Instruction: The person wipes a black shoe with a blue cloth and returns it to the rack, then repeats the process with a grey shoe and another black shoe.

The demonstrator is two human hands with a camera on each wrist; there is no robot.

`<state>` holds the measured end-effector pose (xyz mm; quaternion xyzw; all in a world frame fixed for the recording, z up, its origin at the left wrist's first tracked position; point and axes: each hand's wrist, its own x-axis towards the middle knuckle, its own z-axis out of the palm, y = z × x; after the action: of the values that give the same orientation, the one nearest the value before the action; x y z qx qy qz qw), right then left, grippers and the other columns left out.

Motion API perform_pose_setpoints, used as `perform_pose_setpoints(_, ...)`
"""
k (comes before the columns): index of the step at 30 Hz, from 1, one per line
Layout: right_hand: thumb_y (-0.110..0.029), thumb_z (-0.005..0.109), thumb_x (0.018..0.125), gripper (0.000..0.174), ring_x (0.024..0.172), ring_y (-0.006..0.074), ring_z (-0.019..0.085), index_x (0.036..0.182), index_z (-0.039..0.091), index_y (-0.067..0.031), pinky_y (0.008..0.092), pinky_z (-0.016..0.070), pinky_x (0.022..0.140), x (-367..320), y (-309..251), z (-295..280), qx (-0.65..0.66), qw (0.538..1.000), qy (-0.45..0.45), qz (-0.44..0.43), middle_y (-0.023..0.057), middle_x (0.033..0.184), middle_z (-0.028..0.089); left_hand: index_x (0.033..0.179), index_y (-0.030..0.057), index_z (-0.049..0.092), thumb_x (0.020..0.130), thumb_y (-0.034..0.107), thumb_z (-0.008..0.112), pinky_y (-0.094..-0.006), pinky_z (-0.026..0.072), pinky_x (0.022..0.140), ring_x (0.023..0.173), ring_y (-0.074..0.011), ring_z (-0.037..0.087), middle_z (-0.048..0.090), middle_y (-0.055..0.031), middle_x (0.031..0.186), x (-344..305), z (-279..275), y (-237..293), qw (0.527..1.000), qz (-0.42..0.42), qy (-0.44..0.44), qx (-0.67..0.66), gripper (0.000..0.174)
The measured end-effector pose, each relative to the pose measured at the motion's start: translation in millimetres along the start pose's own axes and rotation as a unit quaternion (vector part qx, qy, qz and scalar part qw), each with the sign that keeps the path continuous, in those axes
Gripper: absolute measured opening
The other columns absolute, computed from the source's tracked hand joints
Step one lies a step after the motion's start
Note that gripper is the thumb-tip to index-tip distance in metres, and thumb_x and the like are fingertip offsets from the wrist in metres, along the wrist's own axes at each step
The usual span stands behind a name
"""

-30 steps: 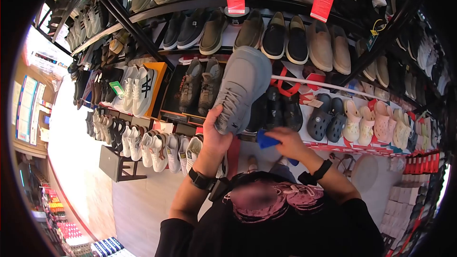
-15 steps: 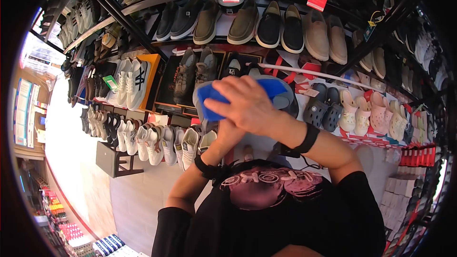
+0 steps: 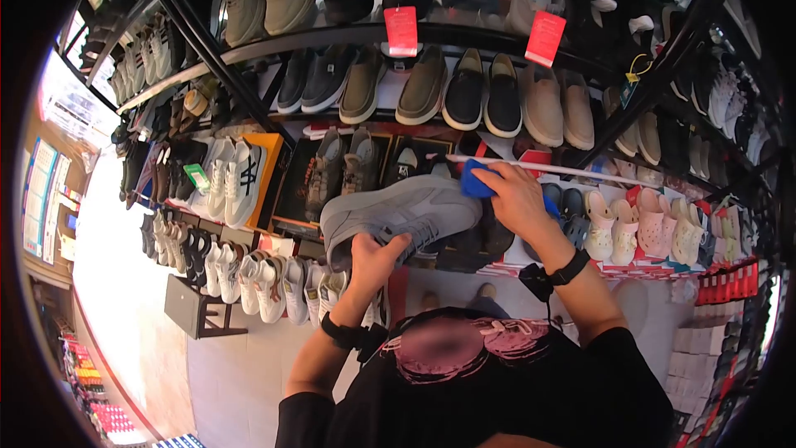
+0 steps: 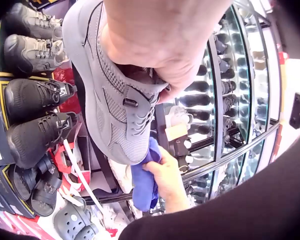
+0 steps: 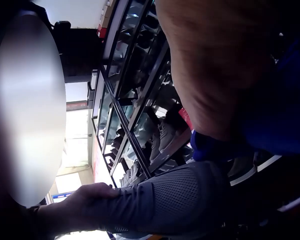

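A grey lace-up sneaker (image 3: 406, 207) is held up in front of the shelves, its toe toward the right. My left hand (image 3: 375, 261) grips it at the foot opening, with some fingers inside, as the left wrist view also shows. In my right hand (image 3: 522, 203) is a blue cloth (image 3: 476, 179), pinched between thumb and fingers. The cloth (image 4: 145, 182) is right at the sneaker's toe in the left wrist view. The right wrist view is dark, with the mesh upper of the sneaker (image 5: 177, 197) below the right hand (image 5: 205, 75).
Slip-on shoes (image 3: 421, 87) line the shelf ahead, with red tags (image 3: 401, 31) above. Clogs (image 3: 638, 220) stand to the right, beneath a white rod (image 3: 580, 172). White sneakers (image 3: 257, 270) stand in a low row at left, near a dark stool (image 3: 196, 307).
The sneaker has turned from toe-up to lying sideways, toe to the right. The right hand and cloth crossed over the sneaker to the left, then came back right to the toe.
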<state>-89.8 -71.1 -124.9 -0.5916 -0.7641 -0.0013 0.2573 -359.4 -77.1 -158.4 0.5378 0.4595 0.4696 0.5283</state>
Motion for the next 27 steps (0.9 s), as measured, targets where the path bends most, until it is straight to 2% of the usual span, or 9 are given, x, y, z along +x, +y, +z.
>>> perform_pose_setpoints(4, 0.003, 0.060, 0.068, 0.051, 0.100, 0.0318, 0.059, 0.117, 0.065, -0.0130, 0.0411, 0.0460, 0.087, -13.9, 35.4, -3.5, 0.101, 0.992, 0.010, 0.081, 0.0111, 0.107, 0.063, 0.097, -0.0091, 0.064, 0.077, 0.010, 0.067, -0.0278, 0.0505, 0.075, 0.082, -0.0154, 0.063, 0.068, -0.0103, 0.092, 13.4, 2.0, 26.2, 0.998, -0.012, -0.027, -0.055, 0.028)
perform_pose_setpoints(6, 0.005, 0.057, 0.070, 0.050, 0.092, 0.0264, 0.064, 0.118, 0.063, -0.0081, 0.0350, 0.0495, 0.083, -14.3, 53.6, -0.5, 0.296, 0.940, -0.055, 0.159, 0.0104, 0.103, 0.066, 0.101, -0.0093, 0.063, 0.079, 0.006, 0.064, -0.0287, 0.0521, 0.076, 0.084, -0.0171, 0.065, 0.067, -0.0120, 0.095, 22.6, 4.8, 54.2, 0.979, -0.066, -0.046, -0.189, 0.027)
perform_pose_setpoints(8, 0.006, 0.054, 0.072, 0.050, 0.085, 0.0141, 0.064, 0.120, 0.061, -0.0040, 0.0275, 0.0515, 0.079, -8.0, 51.7, -9.4, 0.473, 0.835, -0.110, 0.258, 0.0067, 0.105, 0.065, 0.115, -0.0106, 0.054, 0.082, 0.006, 0.058, -0.0316, 0.0536, 0.082, 0.092, -0.0231, 0.066, 0.065, -0.0166, 0.107, 35.5, 9.6, 79.3, 0.958, -0.060, -0.066, -0.271, 0.037)
perform_pose_setpoints(12, 0.005, 0.057, 0.072, 0.058, 0.094, 0.0211, 0.064, 0.129, 0.051, -0.0030, 0.0333, 0.0534, 0.082, 14.6, 47.8, 5.5, 0.779, 0.555, -0.204, 0.211, 0.0107, 0.110, 0.063, 0.122, -0.0023, 0.053, 0.086, 0.024, 0.058, -0.0401, 0.0438, 0.099, 0.110, -0.0273, 0.059, 0.062, -0.0137, 0.119, 70.9, 23.0, 140.9, 0.919, -0.082, -0.074, -0.378, 0.044)
perform_pose_setpoints(14, 0.003, 0.056, 0.074, 0.058, 0.099, 0.0245, 0.063, 0.131, 0.048, -0.0035, 0.0383, 0.0539, 0.084, 29.6, 42.1, 4.2, 0.799, 0.515, -0.226, 0.211, 0.0144, 0.115, 0.061, 0.121, -0.0015, 0.055, 0.088, 0.024, 0.057, -0.0401, 0.0422, 0.101, 0.112, -0.0272, 0.058, 0.062, -0.0129, 0.120, 93.4, 38.2, 162.6, 0.906, -0.052, -0.046, -0.418, 0.042)
perform_pose_setpoints(16, -0.002, 0.054, 0.076, 0.056, 0.100, 0.0275, 0.064, 0.132, 0.047, -0.0026, 0.0412, 0.0543, 0.085, 45.7, 35.6, 5.8, 0.856, 0.379, -0.297, 0.187, 0.0189, 0.118, 0.060, 0.116, 0.0000, 0.058, 0.089, 0.024, 0.055, -0.0400, 0.0418, 0.102, 0.112, -0.0269, 0.058, 0.063, -0.0122, 0.118, 110.1, 65.8, 188.7, 0.879, 0.003, -0.043, -0.474, 0.036)
perform_pose_setpoints(17, -0.002, 0.054, 0.076, 0.056, 0.100, 0.0275, 0.064, 0.132, 0.047, -0.0026, 0.0412, 0.0543, 0.085, 53.0, 31.5, 2.9, 0.857, 0.376, -0.299, 0.183, 0.0189, 0.118, 0.060, 0.111, 0.0006, 0.060, 0.090, 0.023, 0.055, -0.0389, 0.0431, 0.101, 0.110, -0.0259, 0.059, 0.064, -0.0112, 0.116, 118.2, 77.8, 198.7, 0.872, 0.020, -0.054, -0.486, 0.031)
perform_pose_setpoints(19, -0.009, 0.053, 0.079, 0.055, 0.100, 0.0293, 0.064, 0.132, 0.045, -0.0003, 0.0425, 0.0549, 0.084, 67.0, 21.6, -16.5, 0.895, 0.284, -0.311, 0.145, 0.0219, 0.121, 0.058, 0.110, 0.0007, 0.060, 0.090, 0.022, 0.056, -0.0385, 0.0435, 0.101, 0.109, -0.0256, 0.059, 0.064, -0.0109, 0.115, 145.8, 96.5, 201.0, 0.859, 0.045, -0.042, -0.509, 0.030)
perform_pose_setpoints(27, -0.020, 0.047, 0.083, 0.053, 0.094, 0.0278, 0.065, 0.130, 0.046, 0.0048, 0.0421, 0.0548, 0.082, 115.0, 54.0, -57.7, 0.923, 0.250, -0.267, 0.120, 0.0185, 0.119, 0.061, 0.115, -0.0020, 0.055, 0.089, 0.024, 0.058, -0.0400, 0.0439, 0.100, 0.109, -0.0275, 0.057, 0.061, -0.0141, 0.116, 200.7, 168.3, 220.9, 0.826, 0.063, -0.054, -0.558, 0.037)
